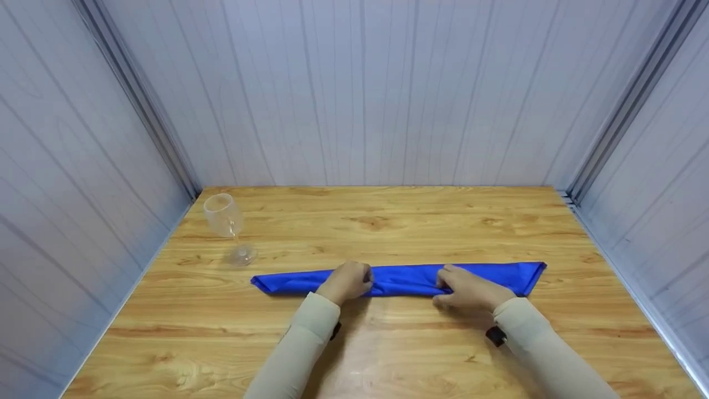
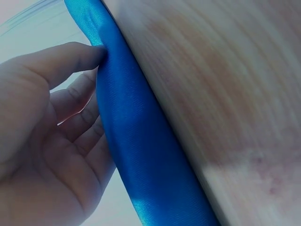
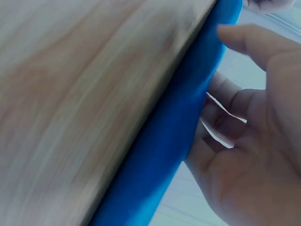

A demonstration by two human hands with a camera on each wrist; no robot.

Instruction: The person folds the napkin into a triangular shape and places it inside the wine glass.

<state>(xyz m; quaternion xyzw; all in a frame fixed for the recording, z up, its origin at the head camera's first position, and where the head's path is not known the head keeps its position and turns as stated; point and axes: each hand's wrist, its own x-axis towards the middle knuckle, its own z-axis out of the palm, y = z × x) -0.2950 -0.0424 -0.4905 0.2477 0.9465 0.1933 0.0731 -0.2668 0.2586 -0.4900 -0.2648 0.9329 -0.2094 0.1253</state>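
A shiny blue cloth [image 1: 410, 277], folded into a long narrow strip, lies across the wooden table from left to right. My left hand [image 1: 349, 281] pinches it left of its middle; in the left wrist view the thumb [image 2: 89, 56] presses the near side while the other fingers bend behind. Farther right, the loosely bent fingers of my right hand [image 1: 471, 287] rest over the strip's top. The thumb of that hand [image 3: 240, 40] stands apart from those fingers, its tip overlapping the cloth edge in the right wrist view.
A clear stemmed glass [image 1: 224, 219] stands upright at the table's back left, beyond the cloth's left end. Pale panelled walls [image 1: 360, 94] border the wooden table [image 1: 376, 221] at the back and on both sides.
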